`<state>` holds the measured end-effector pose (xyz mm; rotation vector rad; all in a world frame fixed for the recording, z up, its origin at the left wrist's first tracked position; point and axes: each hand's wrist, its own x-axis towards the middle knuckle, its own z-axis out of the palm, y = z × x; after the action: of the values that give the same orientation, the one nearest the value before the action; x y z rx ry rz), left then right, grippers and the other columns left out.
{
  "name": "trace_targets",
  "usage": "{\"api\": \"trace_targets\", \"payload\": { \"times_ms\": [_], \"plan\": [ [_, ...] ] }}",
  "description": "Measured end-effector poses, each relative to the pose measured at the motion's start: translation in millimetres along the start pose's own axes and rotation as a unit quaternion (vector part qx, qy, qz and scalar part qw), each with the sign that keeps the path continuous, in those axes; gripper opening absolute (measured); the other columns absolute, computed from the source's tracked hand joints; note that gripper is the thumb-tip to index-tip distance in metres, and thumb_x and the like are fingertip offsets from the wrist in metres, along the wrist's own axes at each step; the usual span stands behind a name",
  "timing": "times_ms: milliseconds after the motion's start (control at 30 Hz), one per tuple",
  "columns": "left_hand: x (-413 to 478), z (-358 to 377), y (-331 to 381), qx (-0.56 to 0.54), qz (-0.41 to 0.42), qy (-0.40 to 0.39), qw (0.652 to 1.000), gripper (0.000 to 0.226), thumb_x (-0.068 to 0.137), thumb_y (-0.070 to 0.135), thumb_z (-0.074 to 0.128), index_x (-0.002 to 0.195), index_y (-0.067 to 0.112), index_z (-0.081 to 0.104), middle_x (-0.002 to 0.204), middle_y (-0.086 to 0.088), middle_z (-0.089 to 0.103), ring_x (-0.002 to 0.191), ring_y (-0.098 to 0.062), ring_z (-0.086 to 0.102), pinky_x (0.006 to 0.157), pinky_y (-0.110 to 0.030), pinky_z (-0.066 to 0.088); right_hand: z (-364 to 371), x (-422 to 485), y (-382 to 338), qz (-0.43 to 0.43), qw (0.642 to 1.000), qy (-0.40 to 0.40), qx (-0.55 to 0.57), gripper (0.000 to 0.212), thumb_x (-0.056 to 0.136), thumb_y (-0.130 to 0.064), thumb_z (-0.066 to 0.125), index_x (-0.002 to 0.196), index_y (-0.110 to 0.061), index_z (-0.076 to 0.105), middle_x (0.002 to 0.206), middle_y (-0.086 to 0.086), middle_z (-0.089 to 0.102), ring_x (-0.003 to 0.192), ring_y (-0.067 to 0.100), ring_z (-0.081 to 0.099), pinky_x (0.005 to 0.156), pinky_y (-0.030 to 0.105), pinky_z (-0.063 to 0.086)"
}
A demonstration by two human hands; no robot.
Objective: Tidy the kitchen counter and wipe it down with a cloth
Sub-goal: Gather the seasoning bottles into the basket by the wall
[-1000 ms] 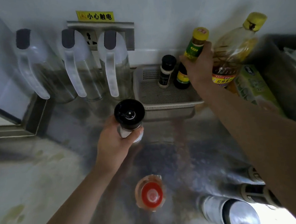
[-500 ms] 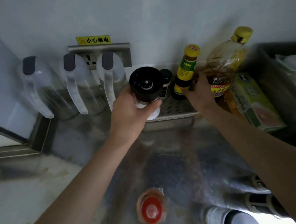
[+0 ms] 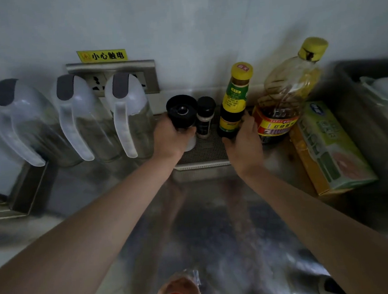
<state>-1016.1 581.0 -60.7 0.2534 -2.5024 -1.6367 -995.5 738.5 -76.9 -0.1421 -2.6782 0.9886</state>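
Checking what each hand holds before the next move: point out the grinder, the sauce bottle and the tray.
grinder (image 3: pixel 181 111), head view, black top cap.
sauce bottle (image 3: pixel 235 97), head view, green upper label.
tray (image 3: pixel 208 150), head view, bare perforated floor between the hands.

Both arms reach forward; left hand (image 3: pixel 169 139) and right hand (image 3: pixel 243 143) each curl in a grip

a yellow warning sign (image 3: pixel 102 55) sits above a wall socket (image 3: pixel 96 83), behind three clear pitchers (image 3: pixel 76 118).

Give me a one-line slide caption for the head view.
Left hand sets black-capped grinder into tray; right hand steadies sauce bottle.
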Motion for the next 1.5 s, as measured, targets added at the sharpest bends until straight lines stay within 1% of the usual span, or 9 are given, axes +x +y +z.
{"api": "trace_targets", "payload": {
  "times_ms": [533, 667, 833, 1000, 1100, 1167, 1233, 1367, 1500],
  "plan": [
    [-4.0, -1.7, -6.6, -0.022, 0.066, -0.027, 0.997, 0.051, 0.080, 0.017, 0.070, 0.121, 0.004, 0.042, 0.117, -0.005, 0.053, 0.108, -0.011, 0.048, 0.089, -0.021, 0.038, -7.0, -5.2, 5.2, 0.005, 0.996, -0.023, 0.086, 0.075, 0.080, -0.004, 0.065, 0.142, -0.009, 0.023, 0.139, 0.014, 0.039, 0.125, 0.029, 0.046, 0.100, 0.046, 0.044],
    [-49.0, -22.0, -2.1, 0.011, 0.084, -0.043, 0.995, 0.041, 0.086, 0.010, 0.058, 0.125, 0.008, 0.046, 0.122, -0.006, 0.054, 0.113, -0.013, 0.050, 0.095, -0.018, 0.037, -36.3, -33.9, -4.4, 0.057, 0.987, -0.046, 0.143, 0.069, 0.086, 0.000, 0.058, 0.143, -0.013, 0.022, 0.142, 0.011, 0.036, 0.119, 0.017, 0.047, 0.105, 0.031, 0.038],
    [-123.8, -76.3, 7.9, -0.057, 0.028, -0.154, 0.986, 0.013, 0.094, 0.017, 0.050, 0.095, 0.023, 0.062, 0.098, 0.010, 0.067, 0.098, -0.003, 0.063, 0.088, -0.016, 0.046, -87.7, -78.1, -17.2, 0.081, 0.980, -0.126, 0.131, 0.032, 0.090, -0.001, 0.051, 0.121, -0.010, 0.050, 0.114, 0.003, 0.054, 0.093, 0.003, 0.053, 0.074, 0.005, 0.042],
    [-200.0, -128.3, 16.4, -0.090, 0.019, -0.267, 0.959, 0.054, 0.084, 0.069, 0.036, 0.104, 0.027, 0.062, 0.111, 0.005, 0.067, 0.111, -0.007, 0.058, 0.097, -0.025, 0.041, -149.1, -144.8, -14.4, 0.084, 0.957, -0.207, 0.185, 0.024, 0.090, -0.004, 0.055, 0.087, -0.028, 0.058, 0.089, -0.003, 0.066, 0.081, -0.004, 0.061, 0.076, 0.013, 0.045],
    [-227.9, -144.8, 11.5, -0.106, 0.031, -0.316, 0.942, 0.075, 0.072, 0.083, 0.037, 0.120, 0.027, 0.053, 0.128, 0.006, 0.057, 0.125, -0.009, 0.048, 0.105, -0.029, 0.033, -175.5, -180.8, -13.2, 0.121, 0.958, -0.179, 0.189, 0.022, 0.092, -0.014, 0.055, 0.086, -0.033, 0.063, 0.097, -0.005, 0.068, 0.093, 0.007, 0.064, 0.087, 0.027, 0.048],
    [-240.9, -146.6, 5.1, -0.110, 0.025, -0.328, 0.938, 0.083, 0.064, 0.082, 0.050, 0.126, 0.027, 0.046, 0.135, 0.006, 0.050, 0.130, -0.009, 0.042, 0.109, -0.031, 0.029, -191.2, -200.6, -18.8, 0.153, 0.948, -0.167, 0.225, 0.012, 0.087, -0.040, 0.061, 0.094, -0.031, 0.064, 0.103, -0.002, 0.068, 0.097, 0.008, 0.063, 0.089, 0.026, 0.049],
    [-250.4, -141.3, -3.8, -0.093, 0.004, -0.315, 0.944, 0.087, 0.055, 0.076, 0.066, 0.128, 0.034, 0.043, 0.137, 0.009, 0.046, 0.130, -0.005, 0.041, 0.111, -0.034, 0.029, -200.7, -220.3, -21.1, 0.179, 0.941, -0.196, 0.210, 0.055, 0.071, -0.061, 0.065, 0.111, -0.023, 0.058, 0.114, -0.001, 0.062, 0.104, 0.004, 0.059, 0.090, 0.021, 0.047],
    [-254.2, -127.3, -16.0, -0.035, 0.021, -0.264, 0.964, 0.072, 0.057, 0.054, 0.077, 0.122, 0.039, 0.049, 0.126, 0.013, 0.055, 0.118, -0.001, 0.051, 0.106, -0.037, 0.038, -192.9, -258.8, -23.0, 0.151, 0.945, -0.289, 0.015, 0.096, 0.066, -0.050, 0.076, 0.144, -0.031, 0.022, 0.138, -0.012, 0.032, 0.124, 0.006, 0.036, 0.102, 0.029, 0.034],
    [-255.4, -120.3, -22.5, -0.018, 0.045, -0.242, 0.969, 0.060, 0.063, 0.049, 0.072, 0.117, 0.037, 0.051, 0.117, 0.009, 0.059, 0.109, -0.007, 0.057, 0.098, -0.031, 0.044, -162.1, -284.3, -17.8, 0.180, 0.961, -0.203, 0.042, 0.101, 0.072, -0.024, 0.079, 0.148, -0.028, 0.011, 0.147, -0.003, 0.028, 0.132, 0.015, 0.034, 0.101, 0.030, 0.034]
  ]
}}
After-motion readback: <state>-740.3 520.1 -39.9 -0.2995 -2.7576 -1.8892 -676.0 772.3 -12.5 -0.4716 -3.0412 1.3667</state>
